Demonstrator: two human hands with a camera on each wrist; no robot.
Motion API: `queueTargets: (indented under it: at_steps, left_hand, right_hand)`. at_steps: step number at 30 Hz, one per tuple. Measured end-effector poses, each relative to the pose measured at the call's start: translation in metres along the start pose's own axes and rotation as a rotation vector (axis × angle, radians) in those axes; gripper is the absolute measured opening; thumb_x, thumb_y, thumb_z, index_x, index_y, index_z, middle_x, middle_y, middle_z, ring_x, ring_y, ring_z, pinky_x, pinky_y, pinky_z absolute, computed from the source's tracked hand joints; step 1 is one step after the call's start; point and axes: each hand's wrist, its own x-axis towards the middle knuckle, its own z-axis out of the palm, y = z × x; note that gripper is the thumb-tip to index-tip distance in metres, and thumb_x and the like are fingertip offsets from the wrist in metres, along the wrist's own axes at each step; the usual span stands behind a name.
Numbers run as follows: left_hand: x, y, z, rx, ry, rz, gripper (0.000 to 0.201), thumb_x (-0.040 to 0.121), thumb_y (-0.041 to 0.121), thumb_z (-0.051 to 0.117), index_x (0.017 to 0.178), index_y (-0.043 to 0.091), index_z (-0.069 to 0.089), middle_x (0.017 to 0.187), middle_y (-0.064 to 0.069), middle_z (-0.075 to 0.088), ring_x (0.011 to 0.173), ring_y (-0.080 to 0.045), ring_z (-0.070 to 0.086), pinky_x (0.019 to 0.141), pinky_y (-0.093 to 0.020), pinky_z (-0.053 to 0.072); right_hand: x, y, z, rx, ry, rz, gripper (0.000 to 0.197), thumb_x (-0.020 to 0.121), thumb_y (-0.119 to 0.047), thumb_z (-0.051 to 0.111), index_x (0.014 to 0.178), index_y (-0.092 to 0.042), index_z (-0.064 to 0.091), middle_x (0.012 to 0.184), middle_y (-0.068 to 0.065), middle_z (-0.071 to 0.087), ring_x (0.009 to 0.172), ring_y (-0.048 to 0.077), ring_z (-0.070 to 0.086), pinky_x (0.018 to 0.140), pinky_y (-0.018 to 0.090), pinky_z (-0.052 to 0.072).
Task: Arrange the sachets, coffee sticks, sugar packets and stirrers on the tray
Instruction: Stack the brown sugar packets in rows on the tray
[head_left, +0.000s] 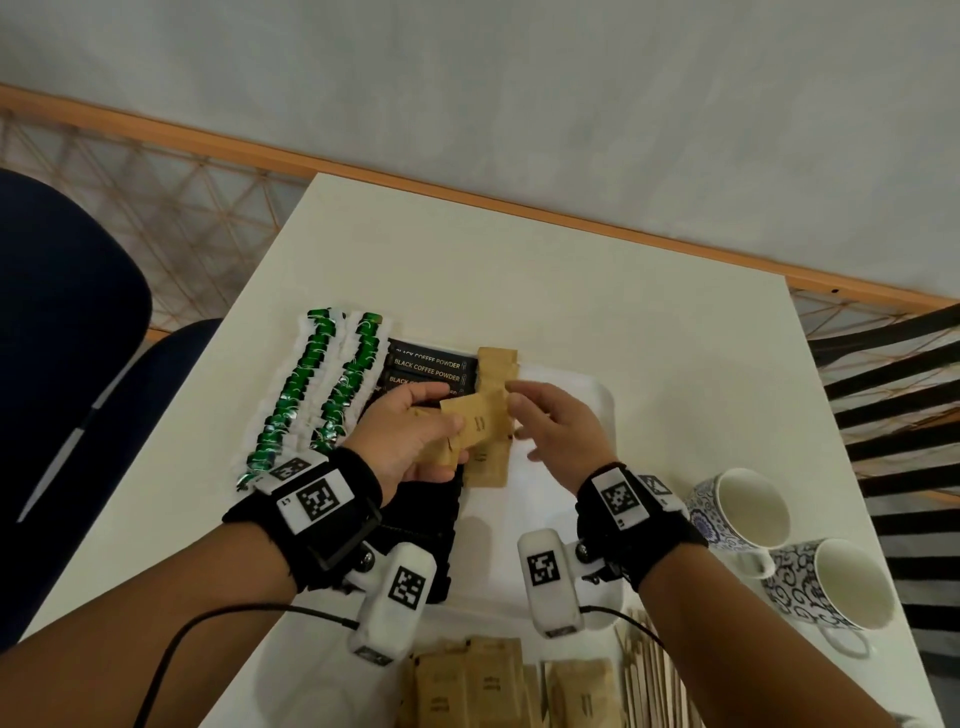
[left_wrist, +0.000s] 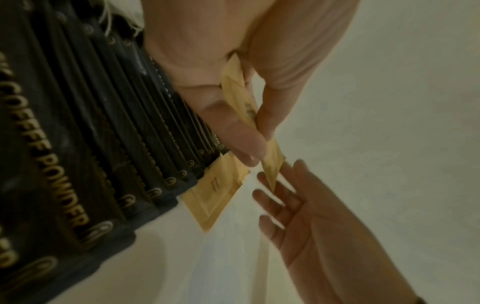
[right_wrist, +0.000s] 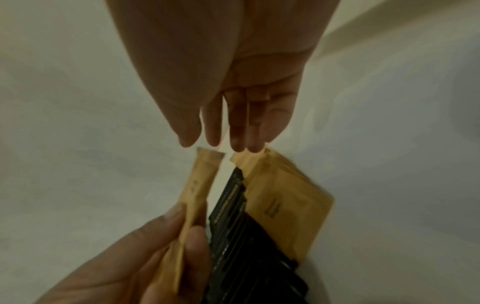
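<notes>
My left hand (head_left: 448, 411) pinches a small stack of brown sugar packets (head_left: 475, 423) between thumb and fingers, held over the white tray (head_left: 576, 387). The left wrist view shows the pinched sugar packets (left_wrist: 246, 107) edge-on. My right hand (head_left: 519, 410) is open, its straight fingertips (right_wrist: 235, 142) just short of the top end of the held packet (right_wrist: 203, 174). More brown packets (head_left: 496, 364) lie in a column on the tray beside a row of black coffee sticks (head_left: 431, 366). Two rows of green-and-white sachets (head_left: 311, 384) lie at the tray's left.
Loose brown packets (head_left: 467, 686) and wooden stirrers (head_left: 649, 675) lie at the table's near edge. Two patterned cups (head_left: 743, 512) (head_left: 844, 590) stand at the right. A blue chair (head_left: 67, 312) is left of the table. The tray's right part (head_left: 550, 525) is bare.
</notes>
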Motion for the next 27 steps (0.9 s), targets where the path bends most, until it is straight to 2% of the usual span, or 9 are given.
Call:
queueTargets:
  at_steps: [2,5,7,10,14,17,20,24,27]
  left_hand:
    - [-0.001,-0.001,0.002,0.070,-0.029,-0.003,0.036,0.084,0.006,0.069,0.112,0.025,0.056,0.107,-0.013,0.065,0.077,-0.030,0.068,0.041,-0.025,0.051]
    - [-0.002,-0.001,0.002,0.185,-0.076,0.029,0.034,0.082,0.006,0.072,0.105,0.028,0.059,0.102,-0.009,0.061,0.078,-0.026,0.064,0.043,-0.024,0.050]
    - [-0.002,-0.002,0.002,0.207,-0.092,0.043,0.035,0.081,0.005,0.072,0.106,0.026,0.060,0.103,-0.008,0.062,0.077,-0.021,0.063,0.046,-0.026,0.052]
    - [-0.002,-0.001,0.001,0.131,-0.092,0.037,0.038,0.085,0.000,0.064,0.116,0.020,0.058,0.107,-0.009,0.067,0.083,-0.023,0.067,0.054,-0.030,0.056]
    - [0.001,0.002,-0.002,-0.027,-0.029,0.042,0.044,0.089,-0.012,0.044,0.124,0.014,0.049,0.119,-0.014,0.053,0.095,-0.029,0.063,0.068,-0.035,0.061]
    - [0.005,0.002,-0.006,-0.065,0.031,0.050,0.051,0.086,-0.018,0.045,0.122,0.018,0.043,0.128,-0.019,0.047,0.104,-0.035,0.062,0.068,-0.033,0.061]
    - [0.006,0.001,-0.009,-0.072,0.063,0.046,0.050,0.084,-0.020,0.049,0.119,0.016,0.042,0.127,-0.022,0.047,0.106,-0.037,0.061,0.067,-0.032,0.061]
    - [0.005,0.001,-0.009,-0.093,0.032,0.043,0.031,0.085,-0.013,0.057,0.107,0.009,0.055,0.124,-0.022,0.054,0.103,-0.032,0.063,0.067,-0.031,0.061]
    - [0.006,-0.001,-0.009,-0.098,0.034,0.036,0.030,0.087,-0.013,0.049,0.104,0.011,0.057,0.123,-0.020,0.054,0.104,-0.032,0.062,0.070,-0.032,0.060]
  right_hand:
    - [0.001,-0.004,-0.001,-0.060,-0.056,-0.083,0.026,0.092,-0.032,0.058,0.118,-0.035,0.061,0.103,-0.013,0.062,0.088,0.004,0.059,0.073,0.013,0.045]
    - [-0.001,-0.012,-0.005,-0.338,-0.184,-0.161,0.026,0.091,-0.028,0.060,0.116,-0.030,0.066,0.099,-0.018,0.060,0.087,-0.002,0.054,0.072,0.002,0.038]
    - [-0.004,-0.013,-0.007,-0.461,-0.254,-0.172,0.020,0.088,-0.027,0.063,0.106,-0.028,0.072,0.087,-0.021,0.059,0.084,-0.002,0.054,0.074,0.004,0.039]
    - [-0.006,-0.007,-0.010,-0.468,-0.230,-0.121,0.011,0.085,-0.026,0.068,0.093,-0.026,0.075,0.076,-0.022,0.059,0.083,0.002,0.057,0.081,0.018,0.046]
    - [-0.009,0.009,-0.014,-0.305,-0.174,0.057,0.007,0.083,-0.027,0.069,0.081,-0.022,0.073,0.072,-0.008,0.065,0.068,0.005,0.057,0.066,0.020,0.047]
    - [-0.013,0.020,-0.010,-0.221,-0.161,0.192,0.007,0.082,-0.027,0.071,0.078,-0.021,0.071,0.073,-0.002,0.069,0.063,0.007,0.060,0.053,0.016,0.042]
    - [-0.015,0.026,-0.004,-0.184,-0.117,0.252,0.010,0.082,-0.027,0.071,0.077,-0.019,0.069,0.070,-0.002,0.069,0.057,0.006,0.059,0.047,0.012,0.040]
    - [-0.015,0.025,0.002,-0.206,-0.087,0.270,0.017,0.080,-0.032,0.070,0.069,-0.020,0.068,0.066,-0.007,0.069,0.054,0.004,0.058,0.047,0.014,0.038]
    - [-0.012,0.023,0.005,-0.265,-0.110,0.292,0.022,0.080,-0.037,0.070,0.066,-0.019,0.066,0.066,-0.007,0.069,0.056,0.005,0.058,0.051,0.016,0.040]
